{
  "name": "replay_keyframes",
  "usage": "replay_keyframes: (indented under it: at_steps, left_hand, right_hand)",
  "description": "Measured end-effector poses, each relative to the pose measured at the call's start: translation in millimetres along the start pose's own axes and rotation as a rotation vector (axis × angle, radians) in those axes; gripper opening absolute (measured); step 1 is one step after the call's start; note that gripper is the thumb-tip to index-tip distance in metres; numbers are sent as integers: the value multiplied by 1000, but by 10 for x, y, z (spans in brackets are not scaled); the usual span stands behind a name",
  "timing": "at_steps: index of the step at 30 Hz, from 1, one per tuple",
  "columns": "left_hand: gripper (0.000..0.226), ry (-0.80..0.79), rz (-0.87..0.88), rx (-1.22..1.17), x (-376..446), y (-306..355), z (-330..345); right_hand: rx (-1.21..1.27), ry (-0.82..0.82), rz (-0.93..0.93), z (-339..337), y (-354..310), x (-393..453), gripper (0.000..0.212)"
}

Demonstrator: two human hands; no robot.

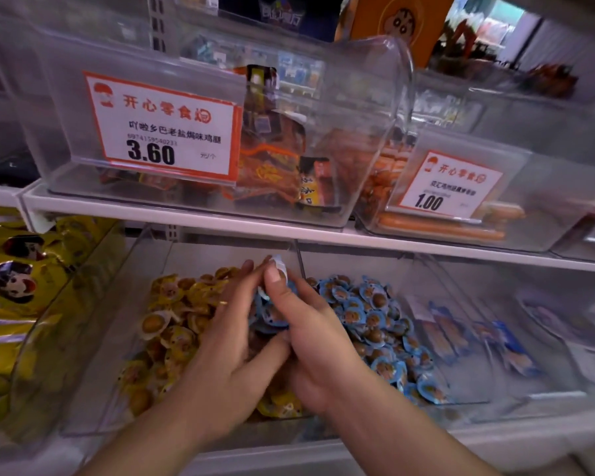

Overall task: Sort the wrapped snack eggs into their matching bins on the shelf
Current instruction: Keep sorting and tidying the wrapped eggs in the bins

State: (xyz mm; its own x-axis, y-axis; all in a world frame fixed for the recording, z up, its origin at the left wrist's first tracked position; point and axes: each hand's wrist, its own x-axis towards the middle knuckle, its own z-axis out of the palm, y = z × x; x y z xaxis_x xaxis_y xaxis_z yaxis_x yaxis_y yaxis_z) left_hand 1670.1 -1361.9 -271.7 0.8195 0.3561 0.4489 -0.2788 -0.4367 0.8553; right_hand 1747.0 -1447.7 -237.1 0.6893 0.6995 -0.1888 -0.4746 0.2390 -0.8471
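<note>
Where the lower shelf begins at far left, yellow cartoon-printed snack bags [11, 286] lie beside a clear plastic bin [93, 338] of yellow-wrapped snack eggs [172, 324]. Over that bin, the left hand [234, 341] and right hand [310, 341] together clasp a bunch of blue-wrapped snack eggs [272, 314], fingers curled round them. Rightward, a second clear bin [461, 338] holds loose blue-wrapped eggs [375, 321].

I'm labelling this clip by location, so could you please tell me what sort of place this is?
Most likely a snack shop aisle. Clear bins on white shelves carry printed price tags, one reading 3.60 and another 1.00, and the bins hold loose wrapped snacks, such as yellow eggs and blue eggs.
</note>
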Motion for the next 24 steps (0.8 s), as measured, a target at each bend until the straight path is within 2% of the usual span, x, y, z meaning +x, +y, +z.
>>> replay_keyframes:
  at_steps: [2,5,7,9,10,12,13,15,17,19,21,22,24]
  left_hand:
    - [65,-41,-36,-284,18,1,-3]
    - [69,-75,-38,-379,36,-26,-30]
    - [70,-74,-55,-366,30,-54,-54]
    - [62,-8,-107,-312,23,-83,-116]
    - [53,50,-139,-253,24,-103,-165]
    - [34,117,-139,25,20,-161,-309]
    - [29,93,-132,196,17,-187,-388]
    - [24,-9,-207,412,5,-213,-551]
    - [19,-114,-340,471,-24,-248,-697]
    - [18,-165,-409,501,-88,-281,-796]
    - [20,-160,-388,508,-136,-263,-845]
    - [23,-162,-373,511,-159,-241,-857]
    - [28,-215,-385,526,-214,-230,-879]
  right_hand:
    - [-34,-42,-18,-36,-61,-34,31]
    - [-43,-31,-35,-95,-120,-28,27]
    - [-14,5,-60,-125,-183,8,26]
    - [2,51,-125,-212,-299,82,26]
    - [-3,86,-163,-281,-370,141,23]
    - [-53,182,-223,-432,-501,289,9]
    - [-135,242,-235,-515,-542,376,5]
    - [-487,341,-226,-659,-587,537,22]
    - [-967,396,-173,-750,-596,645,44]
    - [-1258,420,-231,-764,-534,661,53]
    - [-1376,348,-488,-643,-432,553,39]
    - [-1380,253,-598,-543,-365,475,30]
    - [-1364,-57,-655,-303,-185,312,24]
